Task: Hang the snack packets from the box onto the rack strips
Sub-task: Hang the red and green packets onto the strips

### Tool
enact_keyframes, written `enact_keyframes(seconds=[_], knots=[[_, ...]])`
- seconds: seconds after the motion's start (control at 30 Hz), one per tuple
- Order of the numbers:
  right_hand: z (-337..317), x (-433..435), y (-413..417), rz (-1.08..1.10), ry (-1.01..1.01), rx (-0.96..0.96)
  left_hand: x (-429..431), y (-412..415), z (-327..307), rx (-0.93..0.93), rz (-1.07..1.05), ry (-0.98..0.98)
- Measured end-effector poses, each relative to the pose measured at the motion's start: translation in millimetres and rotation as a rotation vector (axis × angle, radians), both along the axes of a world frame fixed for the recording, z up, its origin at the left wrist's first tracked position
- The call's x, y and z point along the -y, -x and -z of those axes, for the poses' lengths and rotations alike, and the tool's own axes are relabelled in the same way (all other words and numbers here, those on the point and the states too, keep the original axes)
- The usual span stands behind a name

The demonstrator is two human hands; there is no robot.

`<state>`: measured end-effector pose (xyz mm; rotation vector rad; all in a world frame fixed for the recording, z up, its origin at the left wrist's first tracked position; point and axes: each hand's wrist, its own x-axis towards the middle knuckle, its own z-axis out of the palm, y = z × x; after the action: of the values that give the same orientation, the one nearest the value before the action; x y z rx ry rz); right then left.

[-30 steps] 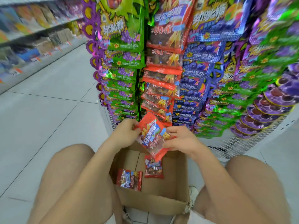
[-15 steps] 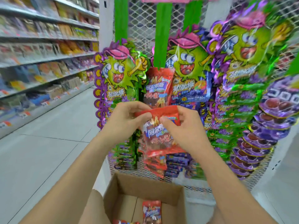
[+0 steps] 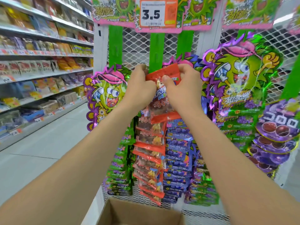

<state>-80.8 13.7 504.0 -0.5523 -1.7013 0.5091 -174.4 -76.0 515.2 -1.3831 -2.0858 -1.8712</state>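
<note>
A red, partly clear snack packet [image 3: 164,93] is pinched by its top edge between the left hand [image 3: 140,88] and right hand [image 3: 181,88], against the middle green strip [image 3: 156,51].

Snack packet [image 3: 162,75] in left hand [image 3: 140,89] and right hand [image 3: 182,88], now up from box [image 3: 138,212] to green strip [image 3: 156,49].

There's the white wire-mesh rack [image 3: 139,46] standing on the pale tiled floor [image 3: 48,143], with green plastic strips [image 3: 156,51] hanging down its front. The middle strip carries a column of red snack packets [image 3: 149,153], with glossy green packets [image 3: 120,168] to their left and blue foil packets [image 3: 177,151] to their right. An open brown cardboard box [image 3: 139,211] sits at the rack's foot.
</note>
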Motion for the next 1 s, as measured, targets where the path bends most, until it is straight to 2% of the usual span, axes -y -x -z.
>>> enact_keyframes(seconds=[0.17,0.37,0.57,0.77,1.0], knots=[[-21,-7,17,-0.029,0.025,-0.031,-1,12,-12,0.128,0.047,-0.081],[-24,-4,25,-0.016,0.022,-0.094,-3,20,-21,0.092,0.058,-0.035],[-23,-6,20,0.001,-0.005,-0.104,-8,32,-24,0.111,0.160,0.021],[-19,-3,18,0.047,-0.007,-0.124,-14,36,-26,0.271,0.230,0.009],[-22,6,15,0.042,0.082,-0.161,-16,29,-32,0.400,0.217,0.034]])
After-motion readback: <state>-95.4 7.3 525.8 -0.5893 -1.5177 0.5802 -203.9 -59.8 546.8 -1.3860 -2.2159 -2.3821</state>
